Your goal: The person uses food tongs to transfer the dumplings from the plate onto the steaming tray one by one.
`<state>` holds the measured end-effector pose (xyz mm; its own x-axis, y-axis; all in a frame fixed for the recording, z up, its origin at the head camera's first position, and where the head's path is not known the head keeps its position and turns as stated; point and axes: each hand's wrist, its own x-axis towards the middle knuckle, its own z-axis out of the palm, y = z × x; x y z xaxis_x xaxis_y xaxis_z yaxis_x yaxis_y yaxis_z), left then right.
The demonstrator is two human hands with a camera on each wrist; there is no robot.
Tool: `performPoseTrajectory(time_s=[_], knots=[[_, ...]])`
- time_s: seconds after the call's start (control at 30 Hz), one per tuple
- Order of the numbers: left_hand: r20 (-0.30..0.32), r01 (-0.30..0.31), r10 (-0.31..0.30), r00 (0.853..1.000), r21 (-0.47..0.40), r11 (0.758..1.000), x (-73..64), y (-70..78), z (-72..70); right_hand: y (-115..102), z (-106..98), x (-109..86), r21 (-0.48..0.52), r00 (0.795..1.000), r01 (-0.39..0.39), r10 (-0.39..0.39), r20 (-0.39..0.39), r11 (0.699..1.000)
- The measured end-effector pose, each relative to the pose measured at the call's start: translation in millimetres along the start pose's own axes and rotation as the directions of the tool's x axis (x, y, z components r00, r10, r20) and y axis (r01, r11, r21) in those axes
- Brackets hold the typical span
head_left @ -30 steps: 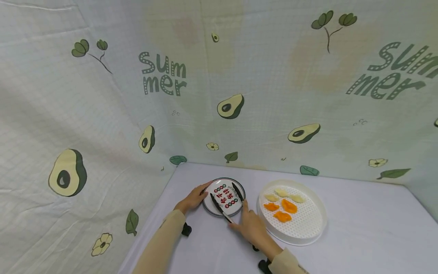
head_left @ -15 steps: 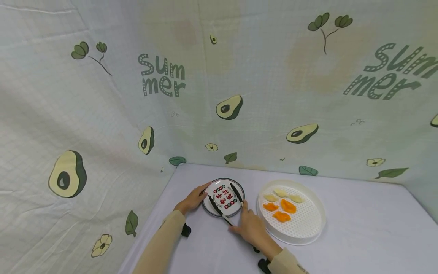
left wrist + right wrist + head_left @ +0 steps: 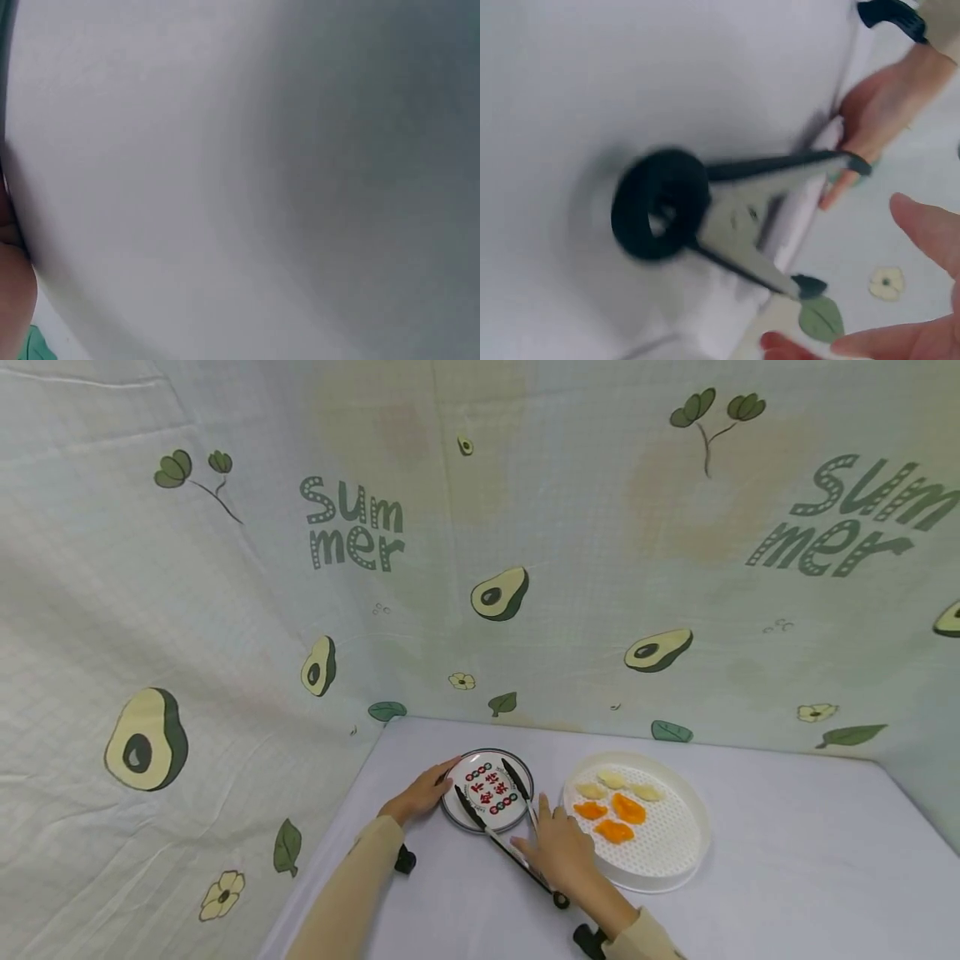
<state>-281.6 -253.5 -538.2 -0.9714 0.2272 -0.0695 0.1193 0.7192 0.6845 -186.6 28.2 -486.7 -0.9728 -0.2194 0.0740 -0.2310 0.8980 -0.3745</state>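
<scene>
A round white plate (image 3: 517, 814) with a dark rim and red printed characters lies on the table. My left hand (image 3: 420, 793) holds its left edge, the thumb side over the rim; in the left wrist view only a bit of that hand (image 3: 15, 296) shows. Tongs (image 3: 517, 858) with black tips lie across the plate, spread apart, their handle end toward me. Just right of the handle hovers my right hand (image 3: 562, 852), fingers spread, with nothing held. The right wrist view shows the tongs (image 3: 739, 225) apart from the fingers (image 3: 930, 232).
To the right stands a round white perforated tray (image 3: 667, 847) bearing three orange dumpling-shaped pieces (image 3: 628, 808) and three pale yellow ones (image 3: 611, 779). A white cloth covers the table (image 3: 787, 827). Printed fabric (image 3: 562, 527) hangs behind and at the left.
My right hand has let go of the tongs and drawn back to the right, fingers spreading; the tongs stay on the plate. The left hand keeps its place at the rim.
</scene>
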Motion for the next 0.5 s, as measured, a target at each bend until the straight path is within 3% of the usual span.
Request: performPoseTrajectory(time_s=[0.27, 0.4, 0.5], knots=[[0.023, 0.023, -0.023, 0.999, -0.032, 0.999, -0.4, -2.4, -6.7, 33, -42, -9.1, 0.194, 0.989, 0.079, -0.053, -0.137, 0.978], [0.004, 0.084, -0.084, 0.996, -0.091, 0.992, -2.5, -9.8, -13.6, 60, -63, -7.6, 0.237, 0.985, 0.091, -0.053, -0.163, 0.967], [-0.007, 0.093, -0.094, 0.996, -0.091, 0.991, -4.5, -13.1, -21.2, 84, -78, -3.6, 0.236, 0.979, 0.118, -0.074, -0.189, 0.965]])
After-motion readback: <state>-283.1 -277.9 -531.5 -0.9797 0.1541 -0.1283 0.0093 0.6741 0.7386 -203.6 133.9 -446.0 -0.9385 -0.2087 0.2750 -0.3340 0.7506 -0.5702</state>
